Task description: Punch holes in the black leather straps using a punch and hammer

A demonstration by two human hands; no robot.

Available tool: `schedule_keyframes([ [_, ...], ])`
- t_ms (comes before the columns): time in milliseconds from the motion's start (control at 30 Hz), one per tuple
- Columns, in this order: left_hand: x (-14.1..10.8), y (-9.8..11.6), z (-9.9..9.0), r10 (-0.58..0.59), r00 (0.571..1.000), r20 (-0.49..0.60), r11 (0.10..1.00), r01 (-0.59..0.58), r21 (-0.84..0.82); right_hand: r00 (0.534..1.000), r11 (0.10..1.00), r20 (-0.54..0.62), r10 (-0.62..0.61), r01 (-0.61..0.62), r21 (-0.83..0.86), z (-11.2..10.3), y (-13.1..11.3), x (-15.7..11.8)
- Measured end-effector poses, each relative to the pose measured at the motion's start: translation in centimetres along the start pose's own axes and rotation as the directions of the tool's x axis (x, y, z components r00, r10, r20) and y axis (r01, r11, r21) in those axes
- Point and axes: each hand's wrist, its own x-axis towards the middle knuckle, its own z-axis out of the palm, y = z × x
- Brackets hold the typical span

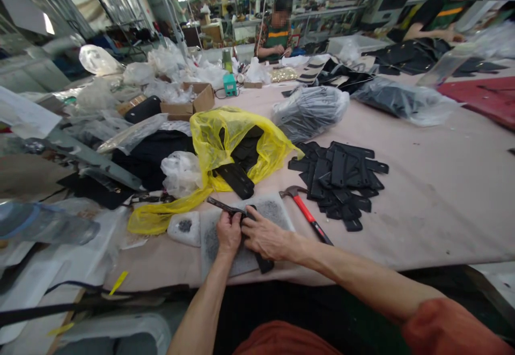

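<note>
My left hand point(229, 233) is closed round the lower end of a dark metal tool point(219, 204), which points up and left. Beside it, my right hand point(263, 235) has its fingers bent over a black strap piece point(264, 263) that extends below the hand. Both hands are close together above a translucent grey board point(276, 210). Right of the board lies a claw hammer point(308, 213) with a red and black handle. Beyond the hammer is a loose pile of black pieces point(341, 175). An open yellow bag point(209, 130) behind the hands holds more black pieces.
A white block point(184, 227) with a dark patch sits left of the board. Farther back are a grey plastic-wrapped bundle point(311, 109), a cardboard box point(201, 102) and a teal device point(230, 84). A person point(277, 28) works across the table point(422, 194); another is at the upper right.
</note>
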Motion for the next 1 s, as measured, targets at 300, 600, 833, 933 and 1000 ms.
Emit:
schedule_keyframes([
  [300,0.0,-0.1,0.3,0.025,0.999,-0.027,0.999,-0.024,0.043,0.903,0.928,-0.223,0.367,-0.339,0.156,2.9,-2.7,-4.1],
  [600,-0.3,-0.3,0.2,0.020,0.998,-0.057,0.999,-0.022,-0.030,0.941,0.916,-0.148,0.303,-0.245,0.318,4.5,-2.2,-4.7],
  [833,0.7,1.0,1.0,0.096,0.995,0.020,0.993,-0.095,-0.070,0.973,0.924,-0.194,0.123,-0.041,0.381,4.1,0.7,-5.4],
  [933,1.4,1.3,1.6,0.138,0.989,0.058,0.986,-0.131,-0.106,0.971,0.927,-0.210,0.116,-0.030,0.373,4.4,0.8,-5.4],
  [1000,1.8,1.2,1.9,0.165,0.982,0.096,0.981,-0.153,-0.121,0.967,0.928,-0.222,0.125,-0.034,0.372,4.4,0.8,-5.3],
])
